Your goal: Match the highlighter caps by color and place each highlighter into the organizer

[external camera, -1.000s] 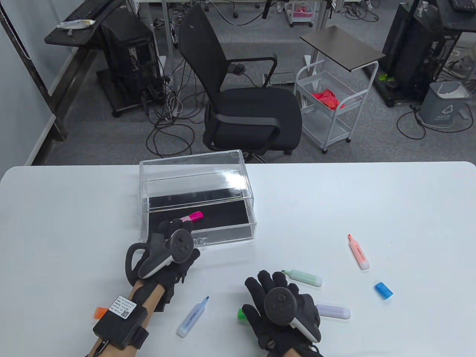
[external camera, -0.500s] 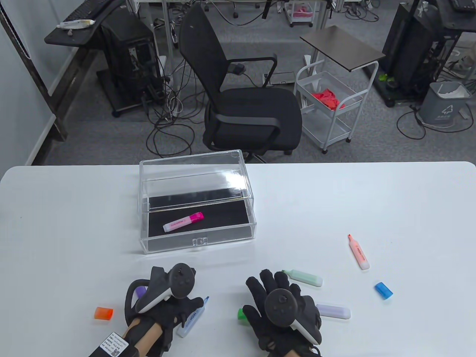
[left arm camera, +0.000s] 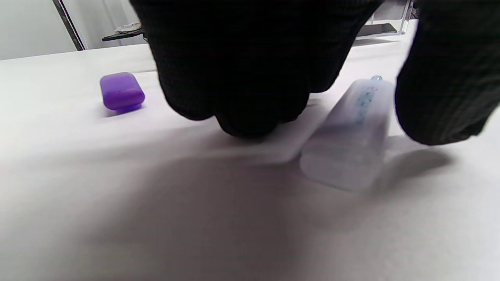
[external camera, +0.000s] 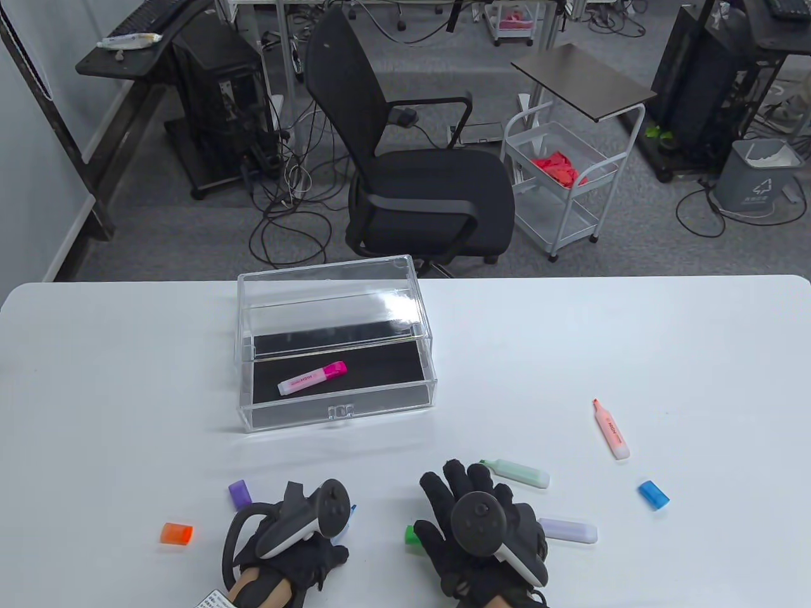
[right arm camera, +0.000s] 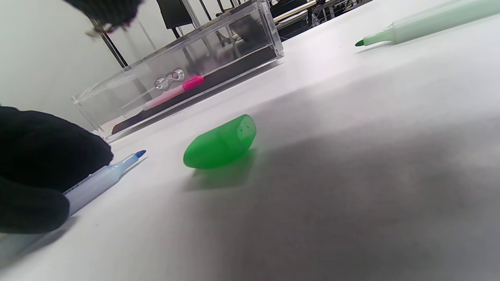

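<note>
Left grip point(external camera: 298, 538): fingers curled down around the uncapped blue highlighter point(left arm camera: 351, 132) on the desk point(external camera: 633, 354), apparently to lift it for capping.
Right grip point(external camera: 481, 525): spread, resting flat; green cap point(right arm camera: 220, 142) just left.
Organizer point(external camera: 336, 405): ahead, holding capped pink highlighter point(external camera: 312, 378).

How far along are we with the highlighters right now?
Done: the capped pink highlighter lies in the organizer. In hand: the left hand closes around the uncapped blue highlighter. Left: the green, purple and orange highlighters lie loose, as do all four caps, the blue cap far right.
</note>
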`<state>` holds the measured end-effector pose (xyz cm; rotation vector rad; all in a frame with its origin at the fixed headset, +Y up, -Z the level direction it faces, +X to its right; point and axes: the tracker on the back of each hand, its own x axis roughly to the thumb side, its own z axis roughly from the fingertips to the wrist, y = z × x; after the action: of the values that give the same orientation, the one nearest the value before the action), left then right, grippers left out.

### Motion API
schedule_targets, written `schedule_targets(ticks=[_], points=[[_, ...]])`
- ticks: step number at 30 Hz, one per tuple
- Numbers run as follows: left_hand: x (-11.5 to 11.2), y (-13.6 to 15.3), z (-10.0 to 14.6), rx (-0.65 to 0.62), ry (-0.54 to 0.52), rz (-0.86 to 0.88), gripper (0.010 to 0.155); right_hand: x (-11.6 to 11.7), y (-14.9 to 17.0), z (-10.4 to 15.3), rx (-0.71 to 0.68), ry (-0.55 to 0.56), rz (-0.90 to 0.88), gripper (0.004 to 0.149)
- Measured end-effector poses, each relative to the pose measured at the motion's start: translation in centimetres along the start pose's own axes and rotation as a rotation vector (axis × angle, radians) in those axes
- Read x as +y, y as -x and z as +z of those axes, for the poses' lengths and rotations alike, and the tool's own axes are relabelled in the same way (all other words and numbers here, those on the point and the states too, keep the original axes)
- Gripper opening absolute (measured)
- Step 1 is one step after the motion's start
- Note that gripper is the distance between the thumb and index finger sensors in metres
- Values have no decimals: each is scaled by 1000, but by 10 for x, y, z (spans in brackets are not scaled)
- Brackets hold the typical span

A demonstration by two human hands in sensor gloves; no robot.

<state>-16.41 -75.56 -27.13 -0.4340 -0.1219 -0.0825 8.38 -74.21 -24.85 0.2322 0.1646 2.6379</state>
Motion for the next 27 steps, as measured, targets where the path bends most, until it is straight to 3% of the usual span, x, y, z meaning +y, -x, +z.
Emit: schedule_targets(ticks=[10, 16, 27], points=[[-1, -4, -4, -2, 12, -15, 70, 0, 0, 0, 5, -6, -3, 69], [-3, -6, -5, -5, 26, -54, 71, 0, 0, 0, 7, -4, -9, 69], [12, 16, 0, 56, -127, 218, 60, 2, 0, -2, 7, -9, -2, 69]])
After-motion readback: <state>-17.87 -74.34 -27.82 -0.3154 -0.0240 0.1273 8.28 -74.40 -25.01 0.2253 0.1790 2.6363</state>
